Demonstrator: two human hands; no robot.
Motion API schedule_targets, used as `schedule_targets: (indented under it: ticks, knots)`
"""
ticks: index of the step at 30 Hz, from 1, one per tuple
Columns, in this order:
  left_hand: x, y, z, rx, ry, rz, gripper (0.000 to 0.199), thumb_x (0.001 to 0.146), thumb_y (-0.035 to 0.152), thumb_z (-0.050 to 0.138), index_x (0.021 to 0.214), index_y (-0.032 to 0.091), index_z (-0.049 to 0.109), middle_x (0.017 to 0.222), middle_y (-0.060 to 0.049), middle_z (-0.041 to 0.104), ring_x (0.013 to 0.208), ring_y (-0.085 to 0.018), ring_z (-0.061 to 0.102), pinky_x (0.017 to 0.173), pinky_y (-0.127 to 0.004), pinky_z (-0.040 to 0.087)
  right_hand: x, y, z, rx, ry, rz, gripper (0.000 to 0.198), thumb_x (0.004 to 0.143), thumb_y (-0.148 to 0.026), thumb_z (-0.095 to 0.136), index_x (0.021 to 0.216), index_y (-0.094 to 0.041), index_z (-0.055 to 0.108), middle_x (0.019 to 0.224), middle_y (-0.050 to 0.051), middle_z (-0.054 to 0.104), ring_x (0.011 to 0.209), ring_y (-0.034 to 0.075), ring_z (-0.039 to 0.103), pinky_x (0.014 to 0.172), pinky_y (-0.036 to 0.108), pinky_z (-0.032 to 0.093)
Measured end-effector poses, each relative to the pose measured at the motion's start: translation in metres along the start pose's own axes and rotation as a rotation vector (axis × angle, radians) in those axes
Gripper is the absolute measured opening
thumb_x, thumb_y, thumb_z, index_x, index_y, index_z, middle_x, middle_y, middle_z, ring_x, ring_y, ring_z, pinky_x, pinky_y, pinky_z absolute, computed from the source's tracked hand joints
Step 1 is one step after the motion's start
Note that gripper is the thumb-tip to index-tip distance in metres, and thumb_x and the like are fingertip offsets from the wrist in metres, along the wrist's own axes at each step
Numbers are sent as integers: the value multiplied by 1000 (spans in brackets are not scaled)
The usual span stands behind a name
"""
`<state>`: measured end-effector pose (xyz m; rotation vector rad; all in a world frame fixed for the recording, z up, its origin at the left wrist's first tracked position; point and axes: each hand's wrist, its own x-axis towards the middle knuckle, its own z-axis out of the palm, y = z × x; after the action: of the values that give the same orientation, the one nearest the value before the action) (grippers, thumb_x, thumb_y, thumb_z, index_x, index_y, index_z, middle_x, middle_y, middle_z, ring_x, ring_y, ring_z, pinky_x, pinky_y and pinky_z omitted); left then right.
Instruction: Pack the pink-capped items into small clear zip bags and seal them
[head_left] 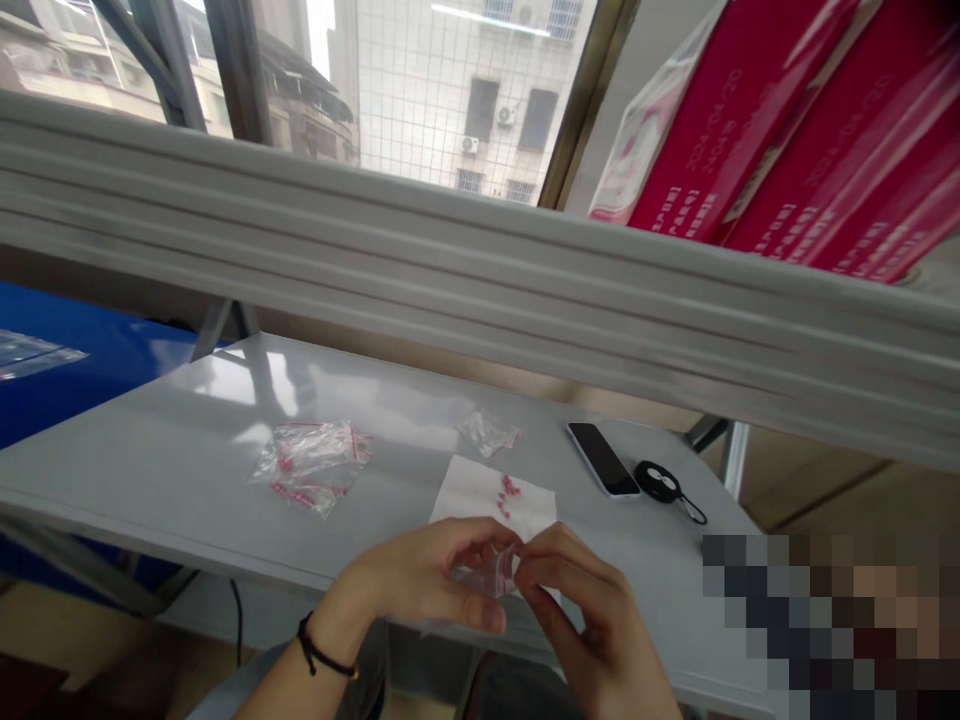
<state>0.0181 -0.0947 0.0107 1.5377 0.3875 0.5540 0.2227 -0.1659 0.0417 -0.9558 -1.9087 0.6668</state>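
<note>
A small clear zip bag [501,570] with a red line along its mouth is between my hands, above the table's front edge. My left hand [435,575] is closed around it, thumb in front and fingers behind. My right hand [581,590] pinches at the bag's mouth with thumb and fingertips; whether something small is also between them is hidden. Just beyond my hands, a white sheet of paper [466,490] lies on the table, with several small pink-red beads [508,490] loosely grouped on it.
Several clear bags with red seals [315,450] lie left on the grey table [202,440]. Behind the paper is another clear bag [487,432]. A phone [602,460] and a black round case with a loop [660,483] lie right. A shelf beam [450,270] with red boxes [750,130] spans overhead.
</note>
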Motion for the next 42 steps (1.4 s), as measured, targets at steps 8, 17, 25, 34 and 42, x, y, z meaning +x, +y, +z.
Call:
schedule_targets:
  ticks: [8, 17, 25, 34, 42]
  knots:
    - [3, 0, 3, -29, 29, 93, 54, 75, 58, 77, 111, 19, 67, 101, -5, 60, 95, -21, 52, 88, -33, 42, 5, -3, -2, 3, -30, 5, 19, 95, -10, 55, 91, -24, 68, 93, 5, 67, 89, 19, 63, 79, 29, 49]
    - [-4, 3, -10, -240, 158, 158, 52, 78, 49, 79, 120, 21, 68, 105, -6, 61, 100, -20, 54, 85, -29, 41, 42, 41, -23, -238, 189, 122, 13, 92, -22, 57, 94, -23, 70, 95, 7, 70, 88, 22, 65, 81, 33, 52]
    - [-18, 0, -24, -51, 311, 102, 54, 81, 42, 78, 131, 28, 61, 130, -7, 60, 120, -27, 52, 103, -39, 38, 41, 122, -11, -503, 72, 228, 22, 88, -21, 55, 96, -21, 76, 95, 8, 73, 92, 25, 66, 83, 38, 51]
    - [-8, 0, -15, -220, 255, 139, 64, 72, 45, 85, 129, 25, 65, 123, -8, 62, 114, -25, 55, 102, -37, 38, 40, 124, -5, -614, -5, 152, 22, 94, -24, 53, 97, -24, 76, 99, 8, 73, 93, 26, 62, 86, 39, 49]
    - [-3, -7, -14, -768, 376, 252, 57, 79, 53, 77, 120, 15, 70, 104, -12, 65, 97, -24, 59, 91, -38, 45, 39, 124, -6, -614, 72, 133, 20, 95, -24, 54, 90, -21, 72, 90, 7, 72, 87, 25, 62, 80, 39, 50]
